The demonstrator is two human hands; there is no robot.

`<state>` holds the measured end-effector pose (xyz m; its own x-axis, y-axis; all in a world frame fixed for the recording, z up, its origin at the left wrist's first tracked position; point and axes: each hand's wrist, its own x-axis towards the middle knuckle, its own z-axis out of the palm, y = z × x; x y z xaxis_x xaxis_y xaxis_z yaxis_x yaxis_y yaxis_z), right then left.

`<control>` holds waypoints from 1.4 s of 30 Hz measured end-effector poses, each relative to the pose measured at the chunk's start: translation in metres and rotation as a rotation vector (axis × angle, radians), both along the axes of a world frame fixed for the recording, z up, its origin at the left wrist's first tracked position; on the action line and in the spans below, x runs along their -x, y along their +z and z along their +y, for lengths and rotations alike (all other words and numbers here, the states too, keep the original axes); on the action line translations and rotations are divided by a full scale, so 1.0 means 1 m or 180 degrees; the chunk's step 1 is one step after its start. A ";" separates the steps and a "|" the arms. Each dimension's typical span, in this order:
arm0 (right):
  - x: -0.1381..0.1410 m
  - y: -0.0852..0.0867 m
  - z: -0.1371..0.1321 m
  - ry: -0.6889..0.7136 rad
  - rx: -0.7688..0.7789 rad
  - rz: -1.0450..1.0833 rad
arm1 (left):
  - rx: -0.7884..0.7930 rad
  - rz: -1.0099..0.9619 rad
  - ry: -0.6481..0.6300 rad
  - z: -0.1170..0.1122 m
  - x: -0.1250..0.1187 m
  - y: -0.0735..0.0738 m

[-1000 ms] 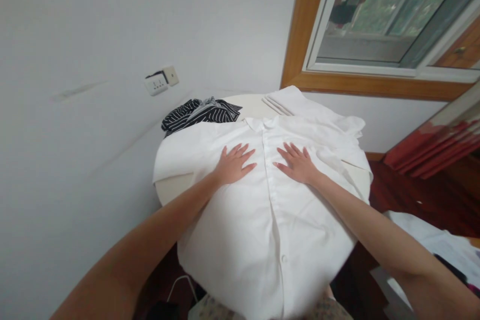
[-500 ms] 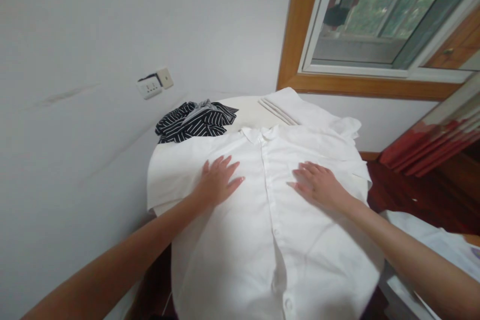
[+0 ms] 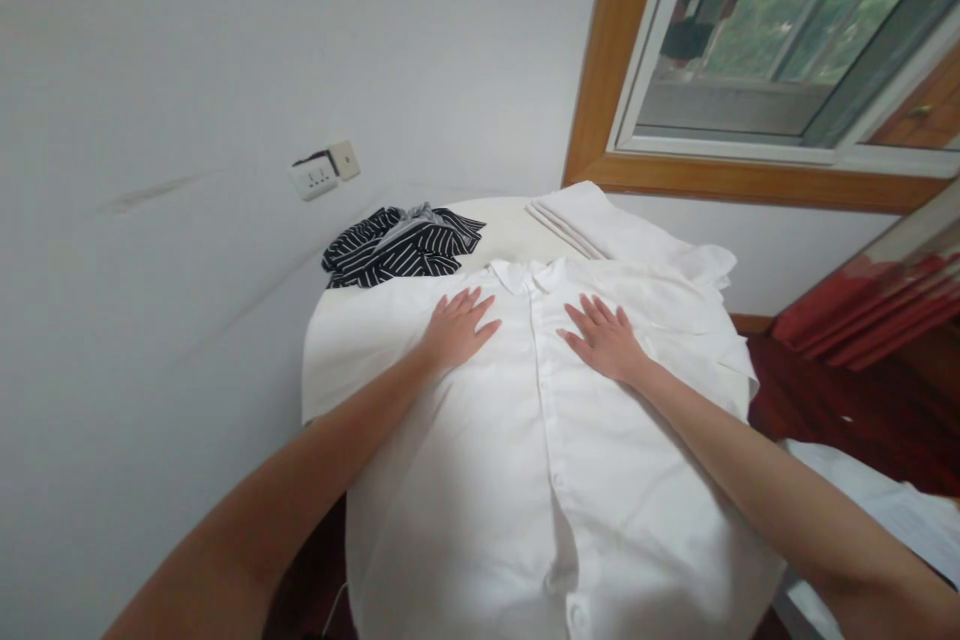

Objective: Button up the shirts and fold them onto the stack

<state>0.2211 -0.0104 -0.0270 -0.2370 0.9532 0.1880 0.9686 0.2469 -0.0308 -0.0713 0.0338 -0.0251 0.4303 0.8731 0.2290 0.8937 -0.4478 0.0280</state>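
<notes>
A white button-up shirt [image 3: 480,480] lies spread face up, its collar at the far end and its button placket running toward me. My left hand [image 3: 457,328] rests flat on the left chest, just below the collar, fingers spread. On the other side of the placket, my right hand [image 3: 604,338] lies flat on the right chest, its fingers also apart. Neither hand grips the cloth. Near the bottom the placket gapes slightly between buttons. The shirt hides most of the surface beneath it.
Beyond the collar, a bunched black-and-white striped cloth [image 3: 405,245] lies at left and a folded white cloth [image 3: 607,220] at right. A wall with a socket [image 3: 315,177] borders the left. White items [image 3: 877,495] sit low at right, near a red curtain [image 3: 870,315].
Both hands have slid up the shirt toward the collar, and my right hand has come closer to the placket. The view has shifted slightly.
</notes>
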 end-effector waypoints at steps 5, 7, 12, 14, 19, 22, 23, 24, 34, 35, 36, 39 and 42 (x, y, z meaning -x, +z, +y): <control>0.012 0.008 -0.008 -0.0113 0.0149 -0.0305 | -0.0579 0.0055 0.0269 0.021 -0.015 0.025; 0.022 0.011 -0.009 -0.0138 0.0203 -0.0400 | -0.0819 -0.0005 0.0414 0.038 -0.026 0.034; 0.043 0.027 -0.007 -0.0186 0.0203 -0.0496 | -0.0926 -0.0156 0.0800 0.071 -0.040 0.024; 0.044 0.040 0.003 -0.0171 0.0337 -0.0466 | -0.0917 -0.0302 0.1041 0.076 -0.038 0.014; 0.038 0.069 0.059 -0.0282 0.0089 -0.0242 | -0.0909 -0.0529 0.1383 0.081 -0.032 0.002; 0.041 0.063 0.096 -0.0556 -0.0525 0.0053 | -0.0863 -0.0540 0.1380 0.085 -0.029 0.005; 0.043 0.057 0.104 -0.0682 -0.0654 0.0144 | -0.0832 -0.0547 0.1366 0.087 -0.028 0.006; 0.045 0.051 0.111 -0.0809 -0.0741 0.0212 | -0.0790 -0.0558 0.1350 0.088 -0.026 0.007; 0.025 0.014 0.126 -0.0784 -0.0761 0.0165 | -0.0487 -0.0843 0.1082 0.100 -0.013 0.012; 0.023 0.013 0.127 -0.0724 -0.0726 0.0224 | -0.0466 -0.0907 0.1037 0.101 -0.012 0.011; 0.021 0.012 0.128 -0.0677 -0.0709 0.0300 | -0.0452 -0.0974 0.0993 0.103 -0.011 0.011; 0.019 0.008 0.132 -0.0563 -0.0782 0.0555 | -0.0361 -0.1122 0.0772 0.105 -0.008 0.009; 0.019 0.006 0.134 -0.0464 -0.0996 0.0700 | -0.0232 -0.1153 0.0476 0.106 -0.004 0.010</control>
<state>0.2023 0.1241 -0.0208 -0.0254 0.8625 0.5054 0.9728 0.1377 -0.1862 -0.0671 0.1399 -0.0147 0.1797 0.8958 0.4064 0.8873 -0.3260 0.3263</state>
